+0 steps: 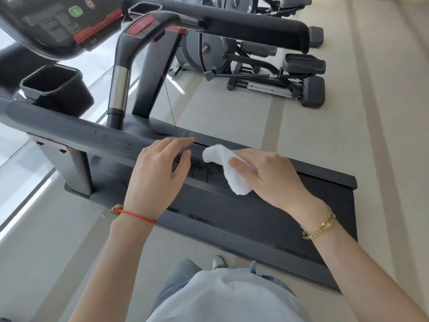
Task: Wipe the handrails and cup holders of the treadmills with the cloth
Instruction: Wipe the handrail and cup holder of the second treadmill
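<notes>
Your right hand [267,173] held the cloth [229,168] at the near handrail [76,133]; your left hand [157,168] hovered beside it, fingers relaxed. Risk: the loose cloth could slip off, or the left hand could snag the red cord [166,89].

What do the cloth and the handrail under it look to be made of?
Cloth: white, fluffy pile, likely terry or microfibre. Handrail: dark grey, matte, probably foam or rubber coating; its scuffed, flaking patches suggest a soft skin rather than bare metal.
</notes>
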Action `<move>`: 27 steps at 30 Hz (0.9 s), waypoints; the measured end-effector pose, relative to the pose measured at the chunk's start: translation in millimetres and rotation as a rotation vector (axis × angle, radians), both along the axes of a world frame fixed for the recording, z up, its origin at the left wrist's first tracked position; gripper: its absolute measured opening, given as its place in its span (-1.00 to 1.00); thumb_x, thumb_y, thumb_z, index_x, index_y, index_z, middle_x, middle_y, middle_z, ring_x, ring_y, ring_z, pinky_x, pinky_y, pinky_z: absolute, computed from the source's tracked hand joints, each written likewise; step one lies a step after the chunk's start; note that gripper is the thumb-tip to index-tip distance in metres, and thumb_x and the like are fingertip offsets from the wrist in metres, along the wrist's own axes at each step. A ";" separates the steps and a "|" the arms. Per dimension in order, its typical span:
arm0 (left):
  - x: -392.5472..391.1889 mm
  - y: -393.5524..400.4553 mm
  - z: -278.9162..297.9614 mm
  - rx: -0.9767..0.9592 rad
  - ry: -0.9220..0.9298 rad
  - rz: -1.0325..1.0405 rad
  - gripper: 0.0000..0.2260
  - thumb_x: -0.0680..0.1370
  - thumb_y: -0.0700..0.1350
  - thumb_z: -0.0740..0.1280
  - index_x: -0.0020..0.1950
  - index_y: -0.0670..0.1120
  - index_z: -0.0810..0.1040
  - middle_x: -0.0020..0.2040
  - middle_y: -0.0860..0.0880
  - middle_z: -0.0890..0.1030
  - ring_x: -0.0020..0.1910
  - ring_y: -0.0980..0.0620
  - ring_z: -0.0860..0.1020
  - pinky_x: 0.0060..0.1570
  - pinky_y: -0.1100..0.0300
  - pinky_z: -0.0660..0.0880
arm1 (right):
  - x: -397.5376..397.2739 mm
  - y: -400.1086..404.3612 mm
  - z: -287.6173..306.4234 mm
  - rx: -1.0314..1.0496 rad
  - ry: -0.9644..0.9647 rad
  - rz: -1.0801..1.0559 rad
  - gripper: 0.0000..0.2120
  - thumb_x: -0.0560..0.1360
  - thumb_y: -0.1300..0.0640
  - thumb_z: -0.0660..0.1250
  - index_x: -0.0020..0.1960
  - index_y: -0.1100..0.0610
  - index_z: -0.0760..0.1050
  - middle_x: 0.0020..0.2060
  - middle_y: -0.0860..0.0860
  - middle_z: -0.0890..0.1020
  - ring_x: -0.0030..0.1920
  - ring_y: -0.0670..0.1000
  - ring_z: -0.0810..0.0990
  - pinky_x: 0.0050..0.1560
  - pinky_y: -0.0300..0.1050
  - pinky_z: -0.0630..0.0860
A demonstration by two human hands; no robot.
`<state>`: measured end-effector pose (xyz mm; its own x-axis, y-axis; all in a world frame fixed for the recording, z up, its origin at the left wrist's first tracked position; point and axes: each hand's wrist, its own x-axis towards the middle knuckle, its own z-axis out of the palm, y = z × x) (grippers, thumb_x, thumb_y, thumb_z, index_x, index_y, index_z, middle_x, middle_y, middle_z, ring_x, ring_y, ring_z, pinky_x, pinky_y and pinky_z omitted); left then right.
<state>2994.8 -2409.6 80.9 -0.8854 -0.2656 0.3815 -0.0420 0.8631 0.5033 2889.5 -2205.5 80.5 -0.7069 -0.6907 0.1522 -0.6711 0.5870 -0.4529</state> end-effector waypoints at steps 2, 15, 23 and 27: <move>-1.3 -6.0 -3.0 -0.003 -0.014 -0.006 -0.76 0.61 -0.19 0.29 0.26 -0.10 0.59 0.12 0.01 0.65 0.12 -0.02 0.59 0.17 -0.08 0.51 | 7.1 1.3 -5.5 0.011 -0.047 -0.016 -0.53 0.62 -0.28 -0.15 0.26 -0.23 0.46 0.15 -0.27 0.58 0.09 -0.19 0.51 -0.10 -0.41 0.33; -9.1 -80.8 -13.4 -0.075 -0.076 -0.173 -0.76 0.61 -0.18 0.28 0.25 -0.11 0.60 0.16 -0.05 0.65 0.20 -0.10 0.56 0.29 -0.13 0.40 | 58.4 -53.8 -20.6 0.190 0.174 -0.141 -0.51 0.66 -0.14 -0.17 0.52 -0.12 0.24 0.46 -0.02 0.39 0.44 0.04 0.35 0.47 0.02 0.18; -13.3 -113.5 -18.0 -0.114 -0.075 -0.302 -0.78 0.61 -0.17 0.28 0.23 -0.09 0.60 0.12 0.00 0.65 0.15 -0.08 0.57 0.34 -0.04 0.35 | 60.1 -127.7 -27.1 0.210 0.286 -0.319 -0.58 0.67 -0.06 -0.04 0.42 -0.06 0.41 0.22 -0.08 0.59 0.18 0.03 0.55 0.20 0.03 0.38; -13.9 -127.3 -20.3 -0.135 -0.062 -0.329 -0.78 0.61 -0.17 0.28 0.22 -0.09 0.61 0.10 -0.01 0.66 0.12 -0.10 0.57 0.32 -0.01 0.34 | 68.8 -109.6 -35.3 0.161 0.349 -0.377 -0.63 0.68 0.00 0.00 0.41 -0.04 0.42 0.21 -0.09 0.57 0.22 0.00 0.51 0.28 -0.04 0.33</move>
